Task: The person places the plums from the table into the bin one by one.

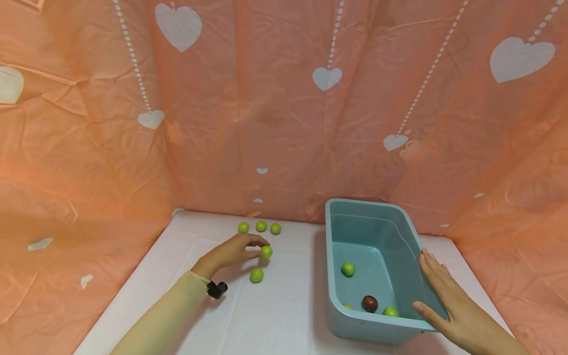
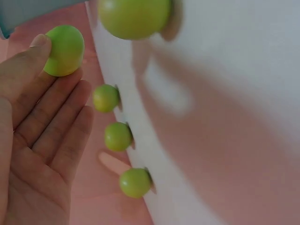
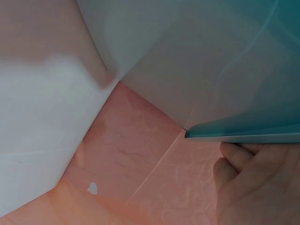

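My left hand (image 1: 235,252) pinches a small round green fruit (image 1: 266,252) between thumb and fingertips, above the white tabletop. In the left wrist view the thumb presses the held fruit (image 2: 68,51) and the other fingers extend beneath it. Just below the hand in the head view lies another green fruit (image 1: 256,275). Beyond it, three more stand in a row, with one green fruit (image 1: 261,226) in the middle. My right hand (image 1: 461,310) rests on the rim of a blue-grey plastic bin (image 1: 377,329), fingers straight along its right side, thumb near the front corner.
Inside the bin lie a dark red fruit (image 1: 370,303), a green fruit (image 1: 348,269), another green fruit (image 1: 391,311) and a partly hidden yellowish one (image 1: 347,306). Orange-pink sheeting (image 1: 275,123) with white hearts encloses the back and sides of the white table (image 1: 284,315).
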`<act>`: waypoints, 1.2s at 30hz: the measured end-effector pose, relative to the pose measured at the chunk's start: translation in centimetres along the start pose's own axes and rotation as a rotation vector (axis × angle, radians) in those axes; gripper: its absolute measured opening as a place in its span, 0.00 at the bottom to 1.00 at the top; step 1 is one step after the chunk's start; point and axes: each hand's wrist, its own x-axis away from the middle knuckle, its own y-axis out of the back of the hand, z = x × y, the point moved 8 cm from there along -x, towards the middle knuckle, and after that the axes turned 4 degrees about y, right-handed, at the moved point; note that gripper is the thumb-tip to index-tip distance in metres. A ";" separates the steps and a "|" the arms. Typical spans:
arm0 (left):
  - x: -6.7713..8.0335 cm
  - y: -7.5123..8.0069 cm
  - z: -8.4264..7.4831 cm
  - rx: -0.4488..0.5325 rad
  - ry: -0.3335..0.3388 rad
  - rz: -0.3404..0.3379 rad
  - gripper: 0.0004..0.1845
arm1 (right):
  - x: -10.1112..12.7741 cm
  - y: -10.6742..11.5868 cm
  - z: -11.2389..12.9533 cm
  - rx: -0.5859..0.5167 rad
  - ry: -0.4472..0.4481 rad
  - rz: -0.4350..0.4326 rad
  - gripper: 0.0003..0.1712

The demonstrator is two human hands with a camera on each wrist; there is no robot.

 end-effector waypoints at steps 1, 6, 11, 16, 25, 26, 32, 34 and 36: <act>-0.1 0.1 -0.3 0.002 0.004 0.001 0.16 | 0.0 0.0 0.0 0.003 -0.004 0.004 0.59; -0.2 0.4 -1.7 0.008 0.024 -0.009 0.17 | 0.0 0.0 0.1 -0.005 -0.009 0.005 0.59; -0.5 0.7 -3.3 0.005 0.015 -0.015 0.17 | 0.1 0.1 0.3 -0.013 0.015 -0.007 0.59; -1.2 0.8 -4.7 -0.038 -0.041 -0.021 0.20 | 0.1 0.0 0.2 -0.015 0.011 -0.005 0.59; -2.4 1.3 -6.8 -0.067 -0.145 -0.024 0.19 | 0.1 -0.2 0.0 -0.022 -0.025 0.015 0.59; -2.5 1.4 -7.1 -0.055 -0.154 -0.022 0.19 | 0.1 -0.2 0.0 -0.022 -0.025 0.015 0.59; -3.0 2.0 -8.5 -0.045 -0.148 -0.045 0.20 | 0.0 -0.2 0.0 -0.021 -0.025 0.019 0.59; -3.2 2.2 -9.1 -0.060 -0.151 -0.053 0.20 | 0.0 -0.2 0.0 -0.022 -0.023 0.019 0.59; -3.4 2.3 -9.7 -0.067 -0.165 -0.055 0.21 | 0.0 -0.1 0.0 -0.022 -0.021 0.017 0.59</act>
